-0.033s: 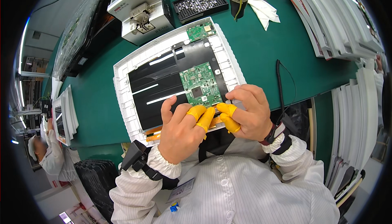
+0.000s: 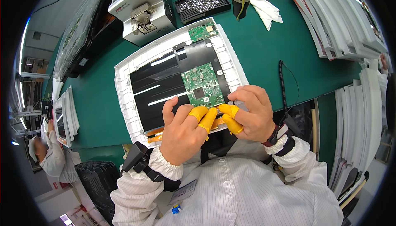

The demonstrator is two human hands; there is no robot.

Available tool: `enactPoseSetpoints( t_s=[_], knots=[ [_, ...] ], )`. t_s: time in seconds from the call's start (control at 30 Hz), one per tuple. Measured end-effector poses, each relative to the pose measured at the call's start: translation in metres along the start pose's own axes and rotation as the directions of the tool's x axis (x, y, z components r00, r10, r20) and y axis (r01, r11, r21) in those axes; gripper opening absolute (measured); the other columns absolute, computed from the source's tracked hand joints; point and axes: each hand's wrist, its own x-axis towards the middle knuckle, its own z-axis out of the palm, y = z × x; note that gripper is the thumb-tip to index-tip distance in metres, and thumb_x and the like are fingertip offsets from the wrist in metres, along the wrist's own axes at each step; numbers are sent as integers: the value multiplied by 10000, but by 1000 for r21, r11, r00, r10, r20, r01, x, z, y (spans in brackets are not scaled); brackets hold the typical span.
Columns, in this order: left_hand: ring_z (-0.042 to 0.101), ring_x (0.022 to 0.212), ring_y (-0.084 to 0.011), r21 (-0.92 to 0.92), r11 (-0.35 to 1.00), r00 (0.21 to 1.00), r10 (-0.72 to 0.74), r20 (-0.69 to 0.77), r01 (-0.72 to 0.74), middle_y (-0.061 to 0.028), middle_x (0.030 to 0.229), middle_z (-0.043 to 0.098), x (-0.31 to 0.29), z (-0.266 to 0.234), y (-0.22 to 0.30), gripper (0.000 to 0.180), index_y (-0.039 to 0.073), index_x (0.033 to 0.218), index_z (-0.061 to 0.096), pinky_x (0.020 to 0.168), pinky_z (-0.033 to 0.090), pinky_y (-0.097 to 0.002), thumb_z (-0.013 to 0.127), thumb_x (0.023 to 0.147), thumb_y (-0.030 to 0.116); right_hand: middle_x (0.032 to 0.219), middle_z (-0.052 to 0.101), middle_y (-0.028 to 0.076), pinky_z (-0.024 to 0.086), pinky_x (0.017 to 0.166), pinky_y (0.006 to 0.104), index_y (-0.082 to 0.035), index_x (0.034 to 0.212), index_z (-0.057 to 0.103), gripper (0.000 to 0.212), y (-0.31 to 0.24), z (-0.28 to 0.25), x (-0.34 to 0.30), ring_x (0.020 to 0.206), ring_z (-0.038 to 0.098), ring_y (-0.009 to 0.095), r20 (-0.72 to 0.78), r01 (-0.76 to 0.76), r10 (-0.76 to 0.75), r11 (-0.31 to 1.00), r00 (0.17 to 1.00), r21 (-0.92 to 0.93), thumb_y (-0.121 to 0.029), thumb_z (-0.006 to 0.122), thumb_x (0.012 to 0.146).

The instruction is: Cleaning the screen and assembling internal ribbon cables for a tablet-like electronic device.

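Green matting covers the workbench (image 2: 272, 57), where a white panel frame (image 2: 123, 90) lies with its black back sheet (image 2: 161, 85) facing up. On that sheet sits a green circuit board (image 2: 202, 85), near the frame's front edge. Both hands meet at the board's lower edge: the left hand (image 2: 183, 133) and right hand (image 2: 251, 114), fingers curled, press yellow-capped fingertips (image 2: 206, 116) onto an orange ribbon strip (image 2: 154, 134); whether they pinch it, I cannot tell. Beyond stand a white machine (image 2: 142, 13), a black tray (image 2: 202, 3) and stacked white frames (image 2: 338, 24).
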Motion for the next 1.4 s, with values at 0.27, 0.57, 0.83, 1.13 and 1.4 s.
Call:
enactPoseSetpoints(
  t_s=[0.27, 0.57, 0.83, 1.13, 1.4],
  knots=[
    [617, 941, -201, 2, 1000, 1000, -9, 11, 9, -23, 951, 703, -1, 2, -2, 250, 99, 958, 803, 1114, 313, -550, 819, 719, 170, 1082, 632, 69, 500, 866, 425, -80, 732, 636, 210, 1, 1, 0, 1062, 594, 281, -21, 9, -9, 1000, 1000, 3, -151, 806, 632],
    [614, 948, -205, -6, 1000, 1000, -3, 21, 3, -19, 955, 705, -1, 2, -3, 236, 103, 956, 803, 1113, 316, -550, 809, 729, 167, 1083, 632, 69, 500, 865, 422, -81, 743, 637, 218, 1, 0, 0, 1062, 593, 274, -6, 6, -6, 1000, 1000, 5, -159, 809, 634],
    [616, 961, -209, -10, 1000, 1000, -12, 8, 12, -24, 952, 703, -2, 2, -2, 226, 102, 944, 798, 1118, 306, -553, 805, 728, 168, 1086, 631, 71, 499, 879, 426, -81, 758, 645, 226, 0, -1, 0, 1077, 587, 277, 7, 2, -2, 1000, 1000, 3, -160, 820, 640],
    [634, 946, -219, 64, 998, 1000, 5, 18, -6, -46, 948, 713, 4, -2, 10, 157, 55, 827, 754, 1124, 303, -571, 767, 684, 117, 1081, 629, 69, 499, 880, 426, -81, 779, 652, 220, 0, -1, 0, 1076, 588, 279, 2, -3, 3, 1000, 1000, 9, -156, 816, 653],
    [635, 948, -244, 75, 992, 993, 92, 68, -97, -86, 918, 692, 7, -6, 5, 131, 33, 844, 752, 1141, 306, -555, 738, 768, 139, 1077, 630, 69, 500, 867, 414, -79, 785, 655, 214, -1, -2, 1, 1075, 589, 278, 1, -6, 6, 1000, 1000, 11, -153, 815, 663]
  ],
)
